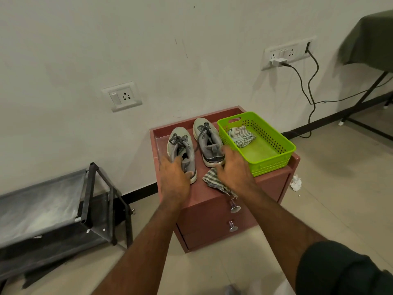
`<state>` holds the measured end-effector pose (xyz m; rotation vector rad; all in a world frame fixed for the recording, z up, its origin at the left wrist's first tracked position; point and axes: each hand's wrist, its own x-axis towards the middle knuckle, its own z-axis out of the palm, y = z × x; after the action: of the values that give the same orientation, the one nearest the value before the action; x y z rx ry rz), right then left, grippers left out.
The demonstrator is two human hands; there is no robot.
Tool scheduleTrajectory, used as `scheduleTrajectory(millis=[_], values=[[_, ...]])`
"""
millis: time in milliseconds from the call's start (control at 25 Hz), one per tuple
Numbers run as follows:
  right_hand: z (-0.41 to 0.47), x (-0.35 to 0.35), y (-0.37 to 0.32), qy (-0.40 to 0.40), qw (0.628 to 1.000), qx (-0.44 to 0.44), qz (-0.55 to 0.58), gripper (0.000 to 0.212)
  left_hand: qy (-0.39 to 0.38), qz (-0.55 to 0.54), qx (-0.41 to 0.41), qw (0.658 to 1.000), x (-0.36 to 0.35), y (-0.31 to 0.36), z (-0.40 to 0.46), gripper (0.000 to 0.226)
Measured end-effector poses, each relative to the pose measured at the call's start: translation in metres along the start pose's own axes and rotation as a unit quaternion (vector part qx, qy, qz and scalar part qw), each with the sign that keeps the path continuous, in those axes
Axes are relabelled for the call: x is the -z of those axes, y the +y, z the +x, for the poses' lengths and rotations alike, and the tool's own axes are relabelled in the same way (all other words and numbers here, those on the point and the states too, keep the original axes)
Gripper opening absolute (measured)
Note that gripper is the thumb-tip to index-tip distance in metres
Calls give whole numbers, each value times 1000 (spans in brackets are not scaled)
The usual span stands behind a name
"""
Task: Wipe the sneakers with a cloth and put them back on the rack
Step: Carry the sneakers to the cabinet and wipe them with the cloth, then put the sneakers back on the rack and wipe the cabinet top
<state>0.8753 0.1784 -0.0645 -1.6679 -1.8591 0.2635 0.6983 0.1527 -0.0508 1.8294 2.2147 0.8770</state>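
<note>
Fingers point(177, 161) of the left hand point(173, 177) curled over the heel collar of the left sneaker point(180, 150), holding it at the opening. Right hand point(232, 168) spread loose and wide, gripping nothing, hovering at the heel of the right sneaker point(209, 141) and just above the striped cloth point(214, 182).

Both sneakers side by side on the reddish drawer cabinet point(212, 201), serving as the desk, long axes running away toward the wall, toes far, heels near. Cloth crumpled at the near edge, between the two hands, partly hidden under the right wrist and hanging a little over the front.

Key relation: cloth directly below the right palm, so nearer that hand; gripped sneaker just left of it, heel toward the body. Likely next: close right fingers down on the cloth, lift the left sneaker heel-first.

Green basket point(274, 158) at right with a second cloth point(241, 136) inside. Dark shoe rack point(91, 199) low on the floor, well apart to the left.
</note>
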Motion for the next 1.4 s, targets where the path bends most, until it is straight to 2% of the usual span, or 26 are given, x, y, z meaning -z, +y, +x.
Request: scheduleTrajectory(millis=[80,200,280,400,680,880,960,1040,1240,1400], values=[[14,4,-4,5,1000,-29,2,61,-3,-47,28,998,-8,-2,-1,54],[36,-4,-11,-47,998,-20,-35,74,4,-110,49,993,-18,-4,5,45],[47,-12,-12,-73,995,-3,-72,59,17,-113,54,992,-22,-5,13,42],[56,-16,-11,-44,994,5,-99,39,29,-105,62,992,-27,-3,26,37],[51,-8,-17,22,998,39,-46,26,49,-149,65,985,-20,0,31,40],[39,9,-48,44,998,51,-16,29,83,-164,50,982,31,-6,19,34],[27,18,-72,53,995,80,-7,33,97,-163,45,981,63,-22,12,29],[11,21,-102,47,993,105,7,28,110,-162,49,980,94,-47,1,28],[-34,-16,-203,-47,985,157,47,14,143,-120,92,978,173,-144,-39,35],[-53,-73,-281,-105,977,176,60,7,167,-122,159,965,211,-230,-64,28]])
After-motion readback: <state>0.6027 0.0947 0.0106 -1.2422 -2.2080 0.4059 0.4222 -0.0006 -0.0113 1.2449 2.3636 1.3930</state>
